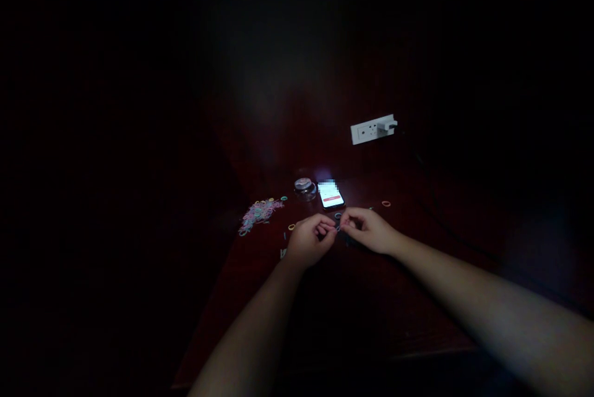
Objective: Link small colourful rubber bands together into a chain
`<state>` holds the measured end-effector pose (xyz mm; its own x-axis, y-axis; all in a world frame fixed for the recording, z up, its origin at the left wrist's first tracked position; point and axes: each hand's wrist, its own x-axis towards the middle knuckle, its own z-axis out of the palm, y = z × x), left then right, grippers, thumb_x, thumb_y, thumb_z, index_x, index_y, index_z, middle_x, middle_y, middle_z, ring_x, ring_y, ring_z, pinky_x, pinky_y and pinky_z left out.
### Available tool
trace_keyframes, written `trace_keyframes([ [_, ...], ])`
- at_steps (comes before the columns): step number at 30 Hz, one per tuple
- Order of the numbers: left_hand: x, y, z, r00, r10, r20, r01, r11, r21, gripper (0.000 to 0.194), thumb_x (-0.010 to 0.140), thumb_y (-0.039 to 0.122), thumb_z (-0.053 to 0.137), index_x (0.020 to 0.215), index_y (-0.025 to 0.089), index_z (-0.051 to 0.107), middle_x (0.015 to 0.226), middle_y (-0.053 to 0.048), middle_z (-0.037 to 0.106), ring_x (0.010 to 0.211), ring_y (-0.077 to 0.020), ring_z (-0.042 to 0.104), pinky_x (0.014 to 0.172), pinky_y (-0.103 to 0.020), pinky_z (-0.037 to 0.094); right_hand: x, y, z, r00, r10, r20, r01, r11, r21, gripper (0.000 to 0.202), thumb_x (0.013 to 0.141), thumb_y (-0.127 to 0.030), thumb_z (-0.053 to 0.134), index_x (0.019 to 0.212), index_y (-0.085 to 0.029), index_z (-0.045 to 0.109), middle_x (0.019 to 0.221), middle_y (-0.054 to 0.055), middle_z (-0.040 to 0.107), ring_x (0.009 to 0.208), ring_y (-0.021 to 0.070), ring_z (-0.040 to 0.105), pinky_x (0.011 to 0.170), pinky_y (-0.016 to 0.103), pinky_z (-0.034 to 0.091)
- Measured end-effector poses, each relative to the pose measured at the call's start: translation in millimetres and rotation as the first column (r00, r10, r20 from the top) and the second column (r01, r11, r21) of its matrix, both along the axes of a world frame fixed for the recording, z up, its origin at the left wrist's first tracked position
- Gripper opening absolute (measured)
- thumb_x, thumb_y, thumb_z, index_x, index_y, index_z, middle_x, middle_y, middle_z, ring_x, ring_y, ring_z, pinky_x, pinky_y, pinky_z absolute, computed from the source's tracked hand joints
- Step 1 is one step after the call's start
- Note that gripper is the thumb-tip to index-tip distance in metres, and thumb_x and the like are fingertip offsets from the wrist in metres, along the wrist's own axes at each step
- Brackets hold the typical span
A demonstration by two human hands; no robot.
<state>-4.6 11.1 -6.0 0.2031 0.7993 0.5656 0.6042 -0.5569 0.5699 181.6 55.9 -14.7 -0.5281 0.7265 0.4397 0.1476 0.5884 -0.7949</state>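
My left hand and my right hand meet fingertip to fingertip low over the dark table. Both are closed in a pinch on a small bluish rubber band stretched between them; its details are too small and dim to make out. Just beyond the fingers lies another bluish band. A yellow band rests beside my left hand, and an orange band lies past my right hand. Off to the left is a heap of colourful small rubber bands.
Behind my hands, a lit phone lies on the reddish-brown table, with a round clear jar to its left. A white socket panel with a plug is on the wall. Deep darkness hides the surroundings.
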Motion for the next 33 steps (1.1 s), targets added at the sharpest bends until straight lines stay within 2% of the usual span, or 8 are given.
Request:
trace_keyframes([
  [6, -2, 0, 0.2, 1.000, 0.011, 0.023, -0.011, 1.000, -0.015, 0.012, 0.078, 0.022, 0.063, 0.089, 0.018, 0.066, 0.078, -0.002, 0.070, 0.066, -0.0102, 0.062, 0.060, -0.021, 0.046, 1, 4, -3.3, 1.000, -0.009, -0.006, 0.009, 1.000, -0.005, 0.012, 0.081, -0.027, 0.057, 0.076, -0.016, 0.057, 0.060, -0.003, 0.045, 0.056, 0.0110, 0.041, 0.052, 0.024, 0.032],
  [12, 1, 1, -2.3, 0.997, 0.048, 0.055, -0.048, 0.999, -0.002, 0.013, 0.077, 0.023, 0.062, 0.089, 0.017, 0.066, 0.077, -0.002, 0.070, 0.065, -0.0101, 0.062, 0.059, -0.020, 0.046, 0, 0, 2.0, 1.000, -0.022, 0.022, 0.020, 0.998, 0.061, 0.016, 0.082, -0.029, 0.055, 0.074, -0.016, 0.057, 0.060, -0.002, 0.046, 0.056, 0.0111, 0.041, 0.052, 0.024, 0.032],
  [16, 3, -3, -1.8, 0.996, 0.088, 0.006, -0.088, 0.996, 0.022, 0.013, 0.077, 0.023, 0.062, 0.089, 0.018, 0.066, 0.079, -0.002, 0.070, 0.068, -0.0107, 0.062, 0.062, -0.021, 0.048, -1, -1, 3.1, 1.000, -0.001, -0.005, 0.001, 0.999, 0.040, 0.016, 0.080, -0.031, 0.056, 0.075, -0.016, 0.056, 0.058, -0.003, 0.046, 0.053, 0.0108, 0.041, 0.050, 0.024, 0.032],
  [20, -5, -11, 1.1, 0.967, 0.254, -0.014, -0.252, 0.966, 0.059, 0.011, 0.077, 0.022, 0.061, 0.086, 0.019, 0.066, 0.077, -0.001, 0.069, 0.067, -0.0107, 0.062, 0.068, -0.022, 0.050, 1, 7, -0.7, 0.997, -0.043, -0.072, 0.048, 0.997, 0.062, 0.017, 0.078, -0.032, 0.058, 0.075, -0.016, 0.057, 0.057, -0.003, 0.044, 0.052, 0.0105, 0.039, 0.049, 0.024, 0.031],
  [23, -18, -19, 0.4, 0.891, 0.454, 0.030, -0.455, 0.890, 0.029, 0.011, 0.077, 0.025, 0.061, 0.085, 0.019, 0.066, 0.075, -0.001, 0.069, 0.065, -0.0110, 0.062, 0.067, -0.022, 0.049, 3, 12, -2.7, 0.987, -0.124, -0.099, 0.133, 0.988, 0.084, 0.016, 0.078, -0.032, 0.057, 0.073, -0.016, 0.057, 0.055, -0.003, 0.044, 0.050, 0.0101, 0.037, 0.048, 0.024, 0.029],
  [25, -26, -26, -2.1, 0.844, 0.536, 0.016, -0.536, 0.844, -0.003, 0.012, 0.077, 0.028, 0.062, 0.085, 0.019, 0.066, 0.074, 0.000, 0.069, 0.065, -0.0113, 0.062, 0.066, -0.022, 0.049, 3, 13, -2.9, 0.985, -0.137, -0.101, 0.147, 0.985, 0.092, 0.016, 0.078, -0.031, 0.056, 0.072, -0.016, 0.056, 0.055, -0.003, 0.044, 0.050, 0.0100, 0.038, 0.048, 0.024, 0.030],
  [27, -29, -34, -5.4, 0.827, 0.562, -0.022, -0.562, 0.826, -0.036, 0.012, 0.076, 0.029, 0.062, 0.084, 0.020, 0.066, 0.074, 0.000, 0.069, 0.065, -0.0111, 0.062, 0.066, -0.022, 0.048, 1, 12, -2.5, 0.987, -0.129, -0.096, 0.138, 0.986, 0.094, 0.016, 0.077, -0.031, 0.057, 0.071, -0.017, 0.056, 0.055, -0.003, 0.044, 0.050, 0.0099, 0.038, 0.048, 0.024, 0.030],
  [33, -23, -49, -11.3, 0.816, 0.546, -0.188, -0.566, 0.821, -0.070, 0.007, 0.075, 0.026, 0.062, 0.080, 0.022, 0.065, 0.072, 0.001, 0.069, 0.063, -0.0111, 0.061, 0.063, -0.022, 0.046, -2, 10, -2.8, 0.988, -0.112, -0.104, 0.120, 0.990, 0.071, 0.016, 0.077, -0.031, 0.057, 0.071, -0.016, 0.056, 0.057, -0.002, 0.046, 0.050, 0.0100, 0.039, 0.048, 0.024, 0.031],
])
